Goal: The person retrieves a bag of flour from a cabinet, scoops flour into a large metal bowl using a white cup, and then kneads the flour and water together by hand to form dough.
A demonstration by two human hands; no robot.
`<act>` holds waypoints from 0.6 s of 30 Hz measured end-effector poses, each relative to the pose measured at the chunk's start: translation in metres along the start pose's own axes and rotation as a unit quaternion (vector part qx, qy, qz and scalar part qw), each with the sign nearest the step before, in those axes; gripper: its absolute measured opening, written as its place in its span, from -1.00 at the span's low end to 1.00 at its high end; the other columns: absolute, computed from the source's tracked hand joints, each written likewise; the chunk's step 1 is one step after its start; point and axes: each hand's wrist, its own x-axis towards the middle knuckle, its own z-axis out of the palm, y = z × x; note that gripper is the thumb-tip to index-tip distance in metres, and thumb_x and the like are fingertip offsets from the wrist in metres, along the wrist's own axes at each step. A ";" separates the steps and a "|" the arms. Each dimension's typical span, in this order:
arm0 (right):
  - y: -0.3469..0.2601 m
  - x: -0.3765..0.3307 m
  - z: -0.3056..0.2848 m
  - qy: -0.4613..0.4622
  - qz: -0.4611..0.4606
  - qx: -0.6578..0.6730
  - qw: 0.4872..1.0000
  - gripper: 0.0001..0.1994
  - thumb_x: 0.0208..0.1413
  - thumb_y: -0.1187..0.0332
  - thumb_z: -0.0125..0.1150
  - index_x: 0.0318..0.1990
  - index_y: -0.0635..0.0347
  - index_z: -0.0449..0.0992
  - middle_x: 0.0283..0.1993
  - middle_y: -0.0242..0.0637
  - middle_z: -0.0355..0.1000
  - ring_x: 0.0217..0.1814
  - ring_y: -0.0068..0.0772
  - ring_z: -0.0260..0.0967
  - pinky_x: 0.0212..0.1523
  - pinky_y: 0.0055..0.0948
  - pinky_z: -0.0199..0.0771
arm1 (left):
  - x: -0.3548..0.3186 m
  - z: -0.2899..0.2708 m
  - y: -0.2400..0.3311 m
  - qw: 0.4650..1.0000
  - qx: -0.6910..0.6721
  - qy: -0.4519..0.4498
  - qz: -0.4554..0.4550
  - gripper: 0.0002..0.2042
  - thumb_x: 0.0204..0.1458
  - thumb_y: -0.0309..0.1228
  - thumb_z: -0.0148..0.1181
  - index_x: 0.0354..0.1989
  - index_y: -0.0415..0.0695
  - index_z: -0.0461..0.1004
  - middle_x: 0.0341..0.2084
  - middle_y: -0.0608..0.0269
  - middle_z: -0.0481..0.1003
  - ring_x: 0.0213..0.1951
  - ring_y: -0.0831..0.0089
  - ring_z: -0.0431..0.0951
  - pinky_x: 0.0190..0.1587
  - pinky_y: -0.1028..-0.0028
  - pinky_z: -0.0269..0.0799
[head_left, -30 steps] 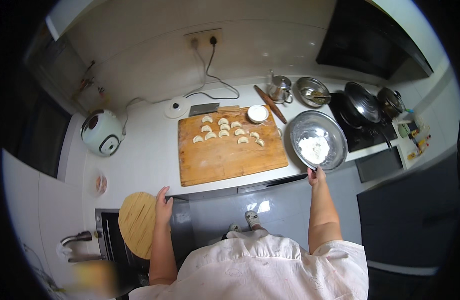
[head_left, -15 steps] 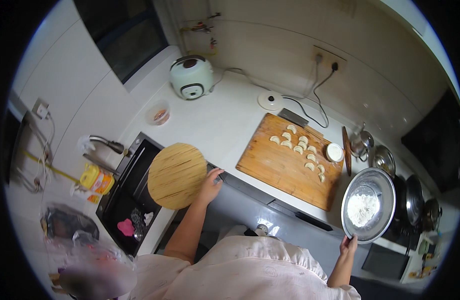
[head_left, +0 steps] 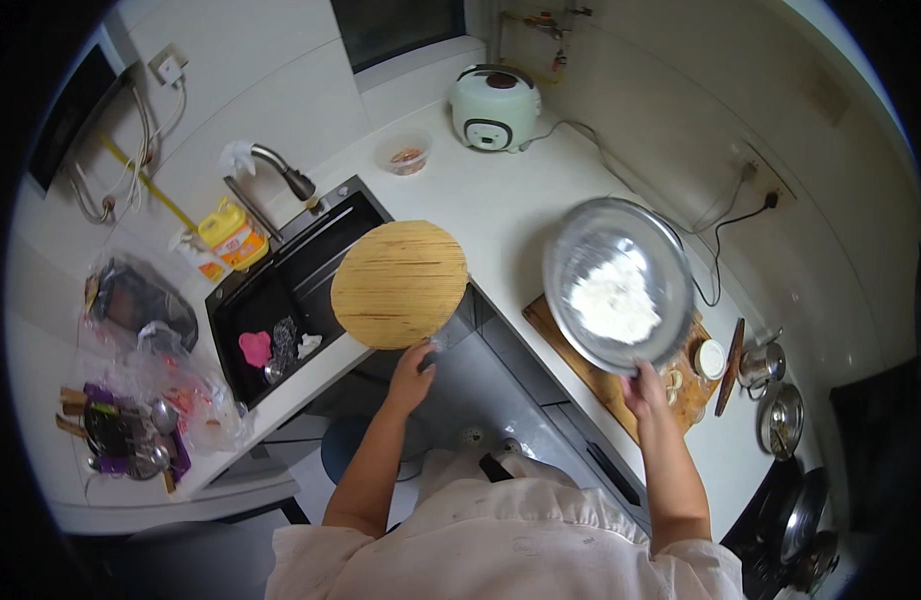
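My right hand (head_left: pixel 646 385) grips the rim of a large metal bowl (head_left: pixel 621 285) with white flour in it, held in the air above the wooden cutting board (head_left: pixel 606 375). My left hand (head_left: pixel 413 372) holds the near edge of a round wooden board (head_left: pixel 399 283) that lies partly over the sink (head_left: pixel 281 300) and the counter corner. Small dough pieces (head_left: pixel 673 380) show on the cutting board under the bowl's edge; most of the board is hidden by the bowl.
A pale green rice cooker (head_left: pixel 495 105) and a small bowl (head_left: pixel 406 157) stand at the back of the white counter (head_left: pixel 501 200). A faucet (head_left: pixel 281 170) and yellow bottle (head_left: pixel 231 232) sit by the sink. Pots (head_left: pixel 781 420) and a rolling pin (head_left: pixel 729 365) lie at right.
My right hand has lifted the metal bowl off the counter and carried it left over the cutting board. My view has swung left toward the sink; the left hand stays on the round board.
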 end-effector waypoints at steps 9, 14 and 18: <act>0.040 0.123 0.166 -0.064 0.069 -0.070 0.993 -0.83 0.16 0.31 -0.09 -0.27 0.20 0.37 -0.40 -0.33 0.40 -0.48 -0.51 0.41 -0.52 -0.59 0.56 | -0.118 -0.051 -0.042 0.979 0.007 0.165 -0.116 -0.62 -0.11 -0.61 0.04 -0.03 -0.15 0.36 0.03 0.04 0.28 0.09 0.18 0.27 0.12 0.40 0.14; 0.059 0.143 0.198 -0.045 0.039 -0.096 0.994 -0.82 0.17 0.31 -0.11 -0.24 0.19 0.38 -0.39 -0.34 0.41 -0.48 -0.51 0.41 -0.55 -0.60 0.56 | -0.161 -0.050 -0.049 0.963 0.011 0.203 -0.178 -0.63 -0.11 -0.62 0.04 -0.05 -0.15 0.37 0.02 0.06 0.30 0.08 0.21 0.28 0.11 0.44 0.14; 0.067 0.163 0.197 -0.027 0.062 -0.080 0.994 -0.82 0.17 0.30 -0.08 -0.21 0.20 0.38 -0.37 -0.31 0.41 -0.46 -0.49 0.41 -0.54 -0.60 0.56 | -0.161 -0.047 -0.040 0.959 -0.009 0.214 -0.184 -0.64 -0.10 -0.62 0.04 -0.05 -0.13 0.38 0.01 0.08 0.30 0.07 0.25 0.29 0.08 0.47 0.16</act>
